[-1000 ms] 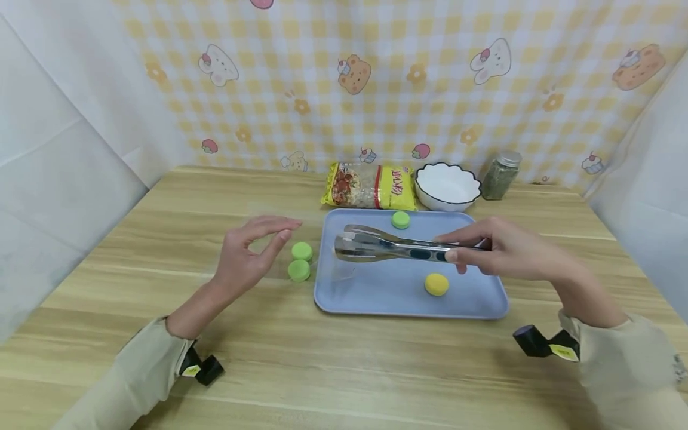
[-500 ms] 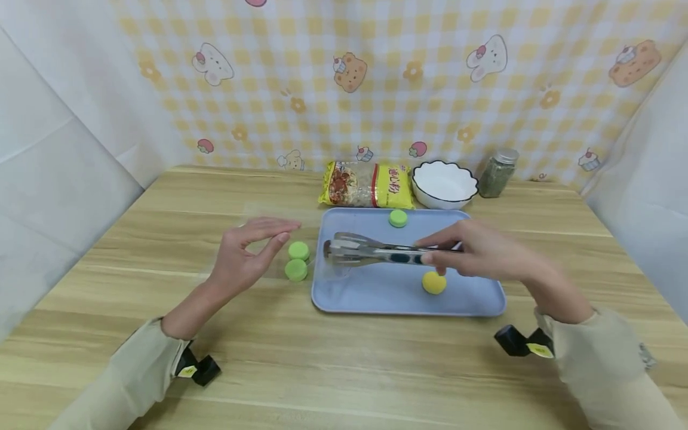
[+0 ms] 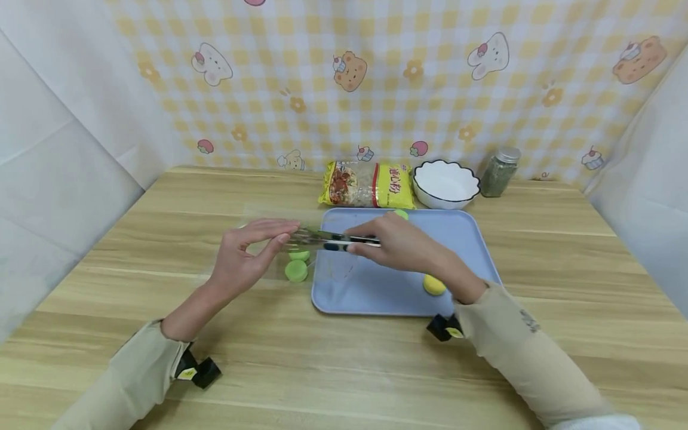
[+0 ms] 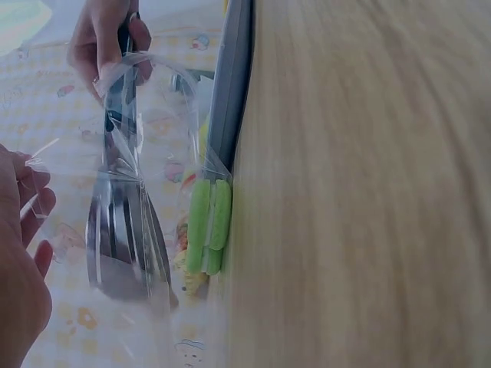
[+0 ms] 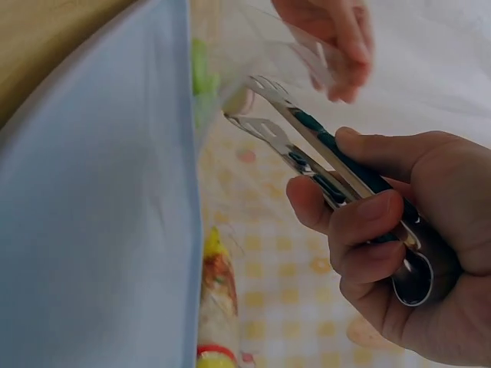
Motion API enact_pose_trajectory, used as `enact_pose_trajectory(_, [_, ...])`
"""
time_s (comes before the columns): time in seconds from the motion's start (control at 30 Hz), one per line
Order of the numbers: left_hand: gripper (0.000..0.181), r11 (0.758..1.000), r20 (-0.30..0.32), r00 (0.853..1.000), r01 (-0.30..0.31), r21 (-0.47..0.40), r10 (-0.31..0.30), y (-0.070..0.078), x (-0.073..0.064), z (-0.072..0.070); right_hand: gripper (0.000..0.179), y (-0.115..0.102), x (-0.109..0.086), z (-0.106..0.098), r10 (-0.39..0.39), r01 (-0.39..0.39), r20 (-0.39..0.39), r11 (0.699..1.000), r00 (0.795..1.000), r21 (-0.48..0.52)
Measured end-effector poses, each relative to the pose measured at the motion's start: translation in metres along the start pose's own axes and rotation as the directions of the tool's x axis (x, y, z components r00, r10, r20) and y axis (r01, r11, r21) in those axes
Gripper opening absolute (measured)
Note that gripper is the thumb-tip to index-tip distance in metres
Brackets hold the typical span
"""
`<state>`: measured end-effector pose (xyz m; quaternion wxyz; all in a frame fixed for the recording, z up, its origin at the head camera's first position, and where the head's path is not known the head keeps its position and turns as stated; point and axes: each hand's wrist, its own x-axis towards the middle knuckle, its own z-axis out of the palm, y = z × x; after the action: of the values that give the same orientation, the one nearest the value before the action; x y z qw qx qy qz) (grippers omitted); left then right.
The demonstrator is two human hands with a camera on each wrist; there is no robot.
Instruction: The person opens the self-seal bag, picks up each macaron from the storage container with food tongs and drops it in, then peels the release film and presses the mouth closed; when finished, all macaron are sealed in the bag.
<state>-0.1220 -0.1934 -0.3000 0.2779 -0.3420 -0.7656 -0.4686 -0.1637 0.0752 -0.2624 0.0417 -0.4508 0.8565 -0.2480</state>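
Note:
My left hand (image 3: 251,243) pinches the edge of a clear plastic bag (image 5: 265,47), thumb and fingers at its raised mouth. Two green macarons, the nearer macaron (image 3: 296,271) fully visible, lie within the bag's outline left of the tray. My right hand (image 3: 396,242) grips metal tongs (image 3: 334,243) by their dark-inlaid handles. The slotted tong heads (image 4: 123,238) reach in at the bag's mouth, beside the left fingertips. Between the tips, in the right wrist view, shows a small brownish round piece (image 5: 244,102), partly hidden by film.
A blue tray (image 3: 371,295) bears a yellow macaron (image 3: 433,285) and a green macaron (image 3: 401,214), both partly covered by the right arm or hand. Behind it stand a yellow food packet (image 3: 368,185), a white scalloped bowl (image 3: 446,184) and a jar of dried herbs (image 3: 501,174).
My right hand has carried the tongs leftward from over the tray to the bag's mouth. The left hand has stayed nearly still, holding the bag.

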Motion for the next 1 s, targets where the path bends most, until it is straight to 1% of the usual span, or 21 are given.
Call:
enact_pose_trajectory(0.13, [0.028,1.0,-0.011,1.0,0.012,0.002,-0.012,0.0,-0.001,0.0,0.029,-0.001,0.021,0.015,-0.073,0.074,0.017,0.996,0.997,-0.054])
enact_pose_trajectory(0.2, [0.028,1.0,-0.016,1.0,0.017,0.009,-0.016,0.0,-0.001,-0.001,0.03,-0.001,0.03,0.021,-0.09,0.093,0.038,0.992,0.995,-0.084])
enact_pose_trajectory(0.27, [0.028,1.0,-0.025,1.0,0.018,0.016,-0.018,0.0,-0.001,-0.001,0.032,-0.001,0.035,0.024,-0.09,0.096,0.057,0.989,0.994,-0.114])
enact_pose_trajectory(0.37, [0.027,1.0,-0.037,0.999,0.016,0.018,-0.015,0.0,0.0,-0.002,0.034,0.0,0.035,0.024,-0.077,0.087,0.075,0.987,0.994,-0.136])
enact_pose_trajectory(0.47, [0.027,1.0,-0.05,0.999,0.006,0.013,-0.005,-0.001,0.0,-0.001,0.037,0.003,0.02,0.015,-0.052,0.061,0.078,0.99,0.996,-0.126])
enact_pose_trajectory(0.53, [0.027,1.0,-0.06,0.998,0.005,0.012,-0.004,-0.001,0.0,-0.001,0.038,0.005,-0.001,0.005,-0.022,0.03,0.066,0.992,0.998,-0.125])
enact_pose_trajectory(0.6, [0.027,1.0,-0.065,0.998,0.008,0.012,-0.008,-0.002,-0.001,0.0,0.039,0.006,-0.028,-0.008,-0.005,0.008,0.022,0.989,1.0,-0.147])
enact_pose_trajectory(0.63, [0.027,1.0,-0.065,0.998,0.013,0.012,-0.012,-0.002,-0.001,-0.001,0.039,0.005,-0.044,-0.015,0.014,-0.013,0.003,0.989,1.0,-0.147])
enact_pose_trajectory(0.77, [0.029,0.999,-0.058,0.998,0.027,0.02,-0.026,-0.004,-0.001,-0.001,0.037,0.002,-0.114,-0.044,0.041,-0.057,-0.097,0.984,0.994,-0.168])
enact_pose_trajectory(0.83, [0.03,0.999,-0.06,0.998,0.035,0.025,-0.033,-0.005,-0.001,-0.001,0.039,0.0,-0.148,-0.058,0.077,-0.094,-0.113,0.983,0.991,-0.156])
enact_pose_trajectory(0.9, [0.03,0.999,-0.065,0.997,0.043,0.027,-0.041,-0.005,-0.001,-0.001,0.041,0.002,-0.18,-0.069,0.125,-0.151,-0.143,0.969,0.982,-0.195])
enact_pose_trajectory(1.0, [0.029,0.998,-0.08,0.996,0.053,0.028,-0.05,-0.002,-0.001,0.001,0.043,0.011,-0.218,-0.08,0.22,-0.265,-0.184,0.923,0.958,-0.278])
